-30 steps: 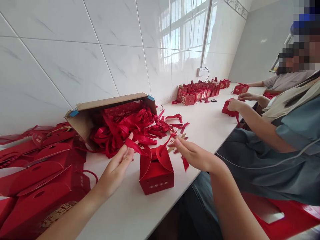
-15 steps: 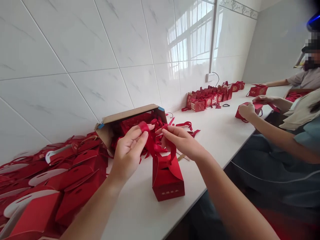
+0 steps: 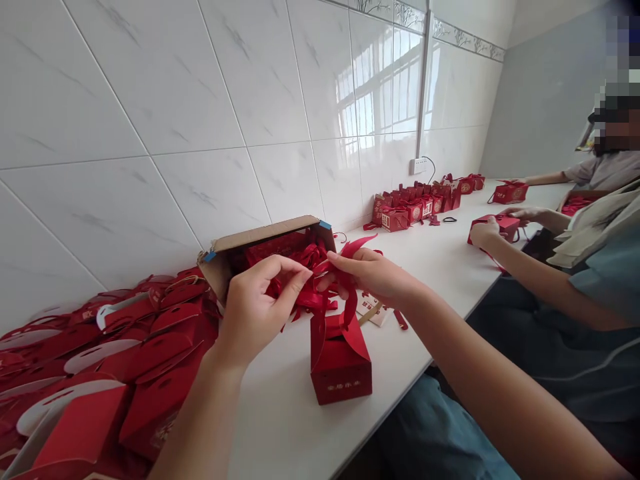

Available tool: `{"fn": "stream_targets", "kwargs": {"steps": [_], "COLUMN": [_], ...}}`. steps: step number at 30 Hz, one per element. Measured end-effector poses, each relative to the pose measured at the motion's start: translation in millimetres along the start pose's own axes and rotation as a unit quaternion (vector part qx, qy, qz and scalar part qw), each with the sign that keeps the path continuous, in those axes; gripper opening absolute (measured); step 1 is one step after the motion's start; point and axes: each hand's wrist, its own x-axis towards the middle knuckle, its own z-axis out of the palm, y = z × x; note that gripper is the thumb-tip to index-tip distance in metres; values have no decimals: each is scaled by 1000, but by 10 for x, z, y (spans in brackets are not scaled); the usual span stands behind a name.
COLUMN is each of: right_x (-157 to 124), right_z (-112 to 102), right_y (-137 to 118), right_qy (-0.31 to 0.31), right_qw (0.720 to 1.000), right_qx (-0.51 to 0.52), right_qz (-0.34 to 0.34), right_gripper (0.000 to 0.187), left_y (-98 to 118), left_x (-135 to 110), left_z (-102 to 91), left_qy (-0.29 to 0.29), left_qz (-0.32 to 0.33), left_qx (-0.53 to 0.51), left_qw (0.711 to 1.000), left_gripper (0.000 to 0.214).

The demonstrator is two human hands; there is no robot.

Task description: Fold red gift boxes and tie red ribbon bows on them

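A small red gift box [image 3: 341, 363] stands on the white counter [image 3: 280, 427] in front of me, its curved top flaps raised. A red ribbon [image 3: 334, 267] runs over the flaps. My left hand [image 3: 257, 310] pinches one end of the ribbon above the box, fingers closed. My right hand [image 3: 373, 273] pinches the other end just to the right, also closed. The two hands almost touch above the box.
An open cardboard carton [image 3: 260, 250] full of red ribbons lies behind the box against the tiled wall. Flat red box blanks [image 3: 95, 360] pile up at the left. Finished boxes [image 3: 415, 203] stand far along the wall. A person on my right holds another red box [image 3: 493, 227].
My hands rose from beside the box and came together above it, drawing the ribbon up over the flaps. The view shifted slightly to the left.
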Motion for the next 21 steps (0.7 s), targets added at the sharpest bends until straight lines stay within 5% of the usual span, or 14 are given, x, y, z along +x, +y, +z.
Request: {"fn": "stream_targets", "kwargs": {"steps": [7,12,16,21], "right_x": [-51,-144,-154,-101], "right_z": [-71,-78,-67,-12], "right_y": [-50,-193,-259,-274], "right_qy": [-47,-125,-156,-83], "right_qw": [999,983,933,845], "right_qx": [0,-130,-315,-496], "right_qz": [2,-27,-77,-179], "right_gripper": [31,36,30,28], "left_y": [24,-23,9,1], "left_x": [-9,4,3,-19], "left_z": [-70,32,130,271], "left_qy": [-42,-54,-56,-137], "left_qz": [-29,-133,-184,-254], "left_qx": [-19,-150,-265,-351], "left_qw": [999,978,945,891], "left_gripper": [31,43,49,45]}}
